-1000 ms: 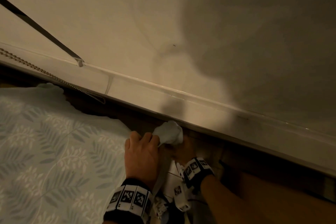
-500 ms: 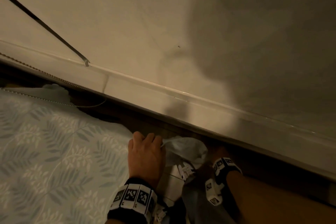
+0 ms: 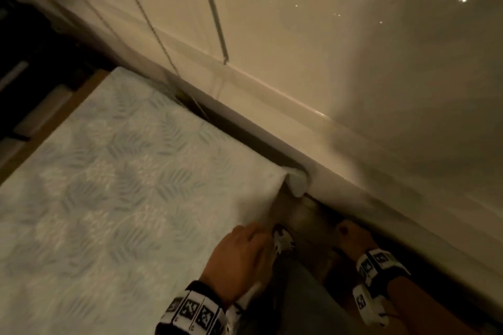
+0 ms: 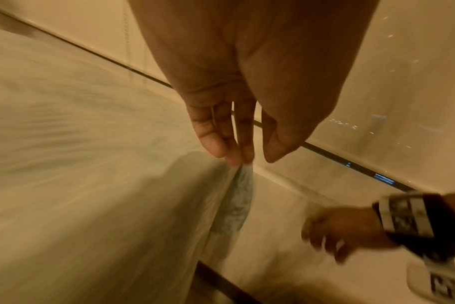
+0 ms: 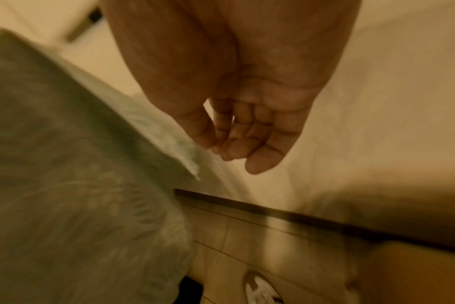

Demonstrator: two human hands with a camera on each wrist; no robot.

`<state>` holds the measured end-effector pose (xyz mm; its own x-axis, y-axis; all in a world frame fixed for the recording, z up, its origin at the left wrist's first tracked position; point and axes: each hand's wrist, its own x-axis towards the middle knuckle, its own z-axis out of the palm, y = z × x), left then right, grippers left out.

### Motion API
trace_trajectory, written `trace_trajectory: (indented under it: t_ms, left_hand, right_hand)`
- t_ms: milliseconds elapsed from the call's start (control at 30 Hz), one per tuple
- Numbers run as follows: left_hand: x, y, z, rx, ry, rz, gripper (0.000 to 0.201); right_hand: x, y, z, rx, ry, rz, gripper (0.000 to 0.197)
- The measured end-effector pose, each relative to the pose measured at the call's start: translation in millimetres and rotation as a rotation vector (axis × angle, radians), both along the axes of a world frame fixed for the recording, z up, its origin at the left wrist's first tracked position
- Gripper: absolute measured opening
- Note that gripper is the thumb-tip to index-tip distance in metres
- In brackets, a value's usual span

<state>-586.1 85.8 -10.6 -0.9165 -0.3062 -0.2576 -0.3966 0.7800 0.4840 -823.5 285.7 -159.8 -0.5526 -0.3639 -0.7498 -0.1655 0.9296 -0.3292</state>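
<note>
We see the left hand [image 3: 239,255] pinching the edge of the leaf-patterned sheet [image 3: 122,185]. In the left wrist view its fingertips [image 4: 234,158] are closed on a fold of the cloth, which hangs below them. The sheet spreads out to the left of that hand and ahead of it, its far corner rolled up against the pale ledge [image 3: 272,106] at the foot of the wall. The right hand [image 3: 351,236] is to the right of the left one, close under the ledge and apart from the sheet, its fingers [image 5: 237,144] loosely curled and holding nothing. Beyond both hands, a bead chain [image 3: 152,30] and a thin rod [image 3: 215,8] hang down the glossy wall [image 3: 353,49].
</note>
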Motion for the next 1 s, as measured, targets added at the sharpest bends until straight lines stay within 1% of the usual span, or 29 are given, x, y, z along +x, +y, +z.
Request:
trace_trajectory:
  t_ms: [33,67,100,133,167,200,267,333,367,433,500,567,600,667,767,833,867,900,1000]
  left_hand:
    - [30,7,-1,0.001,-0.019,0.016,0.027]
    - [62,13,-1,-0.01,-0.041,0.045,0.025]
    - [96,19,-2,-0.032,-0.057,0.087,0.024]
    - [130,24,-2,-0.046,-0.07,0.147,0.024]
    - [163,29,-2,-0.049,-0.085,0.23,0.026]
    - [194,34,-2,-0.055,-0.102,0.321,0.03]
    - [249,46,-6,-0.08,-0.167,0.471,0.044]
    - [289,56,-15,-0.071,-0.26,0.533,0.055]
    - [302,61,-21,-0.066,-0.294,0.546,0.058]
    - [318,68,-33,-0.113,-0.299,0.533,0.051]
    - [322,73,-39,-0.16,-0.227,0.501,0.04]
    - [324,79,-41,-0.168,-0.168,0.498,0.027]
    - [325,82,-42,-0.16,-0.153,0.491,0.025]
    - [326,85,-47,-0.127,-0.143,0.472,0.029]
    - [325,86,-52,-0.112,-0.157,0.532,0.02]
    - [319,87,-50,-0.086,-0.177,0.564,0.017]
    - [318,87,-50,-0.072,-0.205,0.554,0.018]
    - [317,87,-49,-0.038,-0.24,0.547,0.024]
    - [312,85,-47,0.004,-0.262,0.561,0.049]
  right_hand:
    - [10,-12,21,-0.124,0.06,0.039,0.008]
    - [21,-22,42,-0.252,0.121,0.087,0.016]
    - [36,-34,66,-0.362,0.177,0.159,0.017]
    - [53,-47,84,-0.443,0.241,0.272,0.017]
    - [70,-61,101,-0.487,0.321,0.431,0.024]
    - [88,-75,115,-0.52,0.385,0.598,0.033]
    - [122,-102,130,-0.522,0.469,0.896,0.047]
    - [150,-125,132,-0.497,0.508,1.137,0.052]
    - [159,-134,130,-0.467,0.492,1.204,0.049]
    - [166,-151,129,-0.431,0.469,1.268,0.039]
    - [166,-162,129,-0.374,0.451,1.327,0.028]
    - [164,-163,130,-0.333,0.421,1.358,0.015]
    - [163,-161,129,-0.321,0.409,1.351,0.011]
    - [163,-160,130,-0.294,0.403,1.337,0.009]
    - [165,-163,136,-0.246,0.393,1.343,0.02]
    - [164,-164,139,-0.198,0.389,1.357,0.018]
    - [163,-165,137,-0.199,0.39,1.357,0.018]
    - [163,-166,137,-0.191,0.397,1.351,0.017]
    - [158,-167,131,-0.203,0.391,1.365,0.016]
